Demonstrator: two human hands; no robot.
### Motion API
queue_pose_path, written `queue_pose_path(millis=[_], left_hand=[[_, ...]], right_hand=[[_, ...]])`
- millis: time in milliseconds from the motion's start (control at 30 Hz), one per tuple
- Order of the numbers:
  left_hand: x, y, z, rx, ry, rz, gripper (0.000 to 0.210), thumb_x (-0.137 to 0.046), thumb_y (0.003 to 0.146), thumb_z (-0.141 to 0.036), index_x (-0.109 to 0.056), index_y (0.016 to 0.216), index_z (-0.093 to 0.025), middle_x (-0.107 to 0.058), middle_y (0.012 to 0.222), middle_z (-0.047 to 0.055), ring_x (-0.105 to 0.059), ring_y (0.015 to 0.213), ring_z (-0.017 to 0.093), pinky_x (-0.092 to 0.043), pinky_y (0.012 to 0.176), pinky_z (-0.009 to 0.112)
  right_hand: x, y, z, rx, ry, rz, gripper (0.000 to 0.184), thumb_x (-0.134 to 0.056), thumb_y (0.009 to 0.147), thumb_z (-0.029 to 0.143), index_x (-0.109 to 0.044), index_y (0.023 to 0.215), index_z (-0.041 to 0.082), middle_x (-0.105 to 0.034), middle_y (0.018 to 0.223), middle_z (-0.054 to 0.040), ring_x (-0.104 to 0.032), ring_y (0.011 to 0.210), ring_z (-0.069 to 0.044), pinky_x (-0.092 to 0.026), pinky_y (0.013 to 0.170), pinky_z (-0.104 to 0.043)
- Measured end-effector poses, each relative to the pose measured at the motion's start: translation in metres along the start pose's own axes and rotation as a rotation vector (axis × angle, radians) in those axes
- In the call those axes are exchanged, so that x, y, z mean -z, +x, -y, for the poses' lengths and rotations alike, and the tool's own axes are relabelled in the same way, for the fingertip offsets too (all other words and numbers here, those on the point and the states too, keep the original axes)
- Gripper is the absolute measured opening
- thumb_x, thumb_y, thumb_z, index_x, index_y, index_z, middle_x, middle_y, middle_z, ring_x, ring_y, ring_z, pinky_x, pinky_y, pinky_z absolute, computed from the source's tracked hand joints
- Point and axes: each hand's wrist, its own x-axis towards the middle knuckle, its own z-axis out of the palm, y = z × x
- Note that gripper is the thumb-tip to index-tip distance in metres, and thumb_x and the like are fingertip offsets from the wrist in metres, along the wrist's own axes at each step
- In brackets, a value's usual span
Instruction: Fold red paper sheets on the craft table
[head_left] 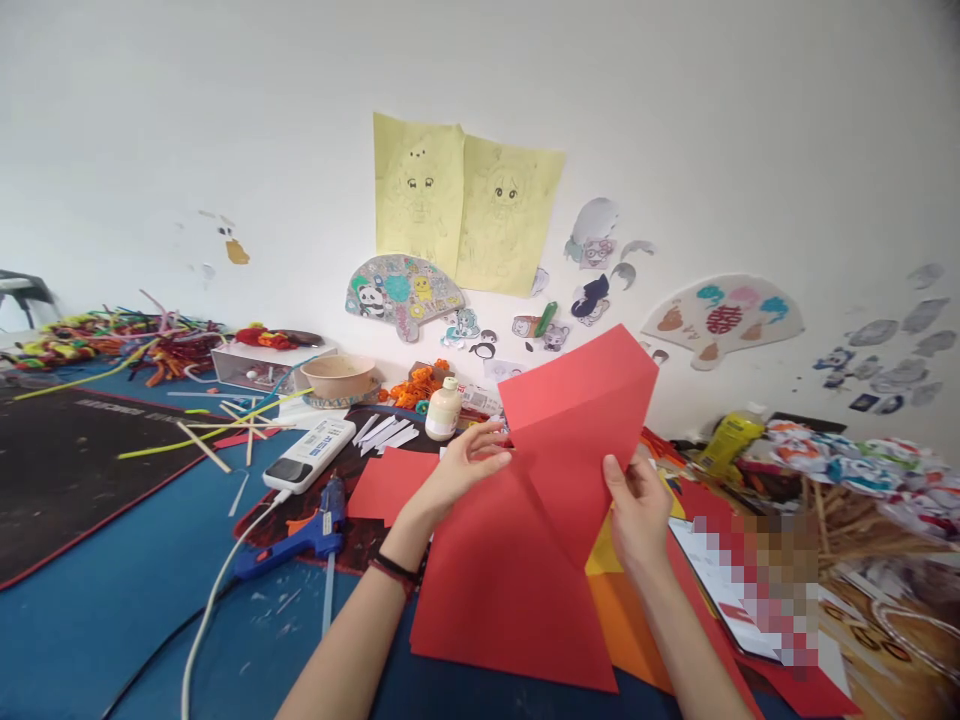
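A sheet of red paper with a crease across its upper part is held up in front of me, tilted. My right hand grips its right edge, thumb on the near face and fingers behind. My left hand is by the sheet's left edge, fingers stretched and apart; whether the fingertips touch the paper I cannot tell. Below lies more red paper on the table, with orange paper and a bit of yellow paper showing beneath at the right. Smaller red pieces lie to the left.
A blue glue gun and a white power strip with cables stand left. Behind are a cream bottle, white paper strips and a bowl. At right lie a phone or tablet and a yellow bottle.
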Motion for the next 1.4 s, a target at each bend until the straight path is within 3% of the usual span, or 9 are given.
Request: queue_pose_path(millis=[100, 200, 333, 500, 700, 867, 1000, 1167, 1400], left_hand=[[-0.018, -0.004, -0.006, -0.107, -0.010, -0.033, 0.068, -0.078, 0.071, -0.033, -0.048, 0.130, -0.022, -0.064, 0.119, 0.011, -0.063, 0.103, 0.022, -0.050, 0.085, 0.033], [-0.027, -0.006, -0.009, -0.214, 0.087, -0.143, 0.042, -0.076, 0.072, -0.032, -0.063, 0.110, -0.018, -0.069, 0.107, 0.009, -0.065, 0.094, 0.022, -0.051, 0.080, 0.032], [-0.026, -0.012, -0.020, -0.400, 0.239, -0.214, 0.016, -0.070, 0.079, -0.033, -0.072, 0.081, -0.016, -0.072, 0.089, 0.007, -0.065, 0.086, 0.021, -0.050, 0.083, 0.035], [-0.015, -0.014, -0.031, -0.661, 0.495, -0.072, 0.015, -0.061, 0.084, -0.026, -0.076, 0.089, -0.024, -0.074, 0.093, 0.006, -0.062, 0.090, 0.022, -0.046, 0.089, 0.039], [0.006, -0.020, -0.006, -0.316, 1.056, 0.160, 0.045, -0.043, 0.077, -0.003, -0.075, 0.095, -0.029, -0.072, 0.108, 0.000, -0.053, 0.108, 0.023, -0.037, 0.097, 0.041], [0.016, -0.045, 0.002, -0.169, 1.275, 0.358, 0.044, -0.043, 0.080, -0.001, -0.073, 0.100, -0.026, -0.072, 0.108, 0.004, -0.057, 0.102, 0.022, -0.036, 0.090, 0.037], [0.020, -0.060, -0.003, -0.107, 1.388, 0.339, 0.032, -0.048, 0.084, -0.012, -0.071, 0.102, -0.025, -0.071, 0.111, 0.006, -0.058, 0.100, 0.024, -0.036, 0.085, 0.037], [0.020, -0.064, -0.007, 0.005, 1.467, 0.330, 0.057, -0.066, 0.056, -0.004, -0.066, 0.111, -0.022, -0.068, 0.115, 0.009, -0.057, 0.104, 0.030, -0.038, 0.085, 0.037], [0.019, -0.066, 0.001, -0.075, 1.413, 0.221, 0.067, -0.039, 0.076, 0.003, -0.051, 0.134, -0.029, -0.045, 0.145, 0.005, -0.047, 0.123, 0.025, -0.035, 0.098, 0.039]], right_hand=[[-0.018, -0.002, 0.002, -0.038, 0.158, 0.052, 0.026, -0.069, 0.079, 0.039, -0.063, 0.096, 0.020, -0.065, 0.096, -0.0036, -0.060, 0.092, -0.019, -0.047, 0.087, -0.034], [-0.021, -0.005, -0.002, -0.075, 0.194, 0.102, 0.030, -0.072, 0.077, 0.036, -0.064, 0.101, 0.020, -0.066, 0.104, -0.0053, -0.060, 0.103, -0.022, -0.045, 0.094, -0.039], [-0.001, 0.004, -0.007, -0.068, 0.059, 0.075, 0.029, -0.075, 0.071, 0.038, -0.067, 0.092, 0.021, -0.068, 0.100, -0.0054, -0.060, 0.101, -0.025, -0.046, 0.093, -0.042], [0.036, 0.024, -0.006, -0.140, -0.084, 0.380, 0.039, -0.066, 0.074, 0.044, -0.068, 0.108, 0.026, -0.067, 0.110, -0.0064, -0.061, 0.104, -0.027, -0.048, 0.090, -0.038], [0.060, 0.009, -0.019, -0.333, -0.186, 0.727, 0.063, -0.064, 0.074, 0.038, -0.050, 0.134, 0.025, -0.067, 0.106, -0.0085, -0.066, 0.086, -0.024, -0.053, 0.073, -0.037], [0.068, -0.022, -0.018, -0.030, -0.586, 0.783, 0.059, -0.058, 0.077, 0.024, -0.050, 0.135, 0.031, -0.054, 0.133, -0.0072, -0.049, 0.123, -0.025, -0.041, 0.101, -0.043], [0.068, -0.043, -0.001, 0.127, -0.722, 0.886, 0.062, -0.052, 0.077, 0.013, -0.051, 0.134, 0.038, -0.038, 0.149, 0.0007, -0.033, 0.137, -0.024, -0.031, 0.111, -0.047], [0.065, -0.053, 0.010, 0.133, -0.596, 1.034, 0.074, -0.047, 0.069, 0.001, -0.052, 0.135, 0.034, -0.039, 0.149, 0.0000, -0.031, 0.139, -0.026, -0.030, 0.112, -0.051], [0.069, -0.047, -0.008, 0.091, -0.640, 1.146, 0.093, -0.041, 0.058, -0.003, -0.039, 0.143, 0.034, -0.035, 0.151, 0.0008, -0.029, 0.140, -0.023, -0.025, 0.115, -0.051]])
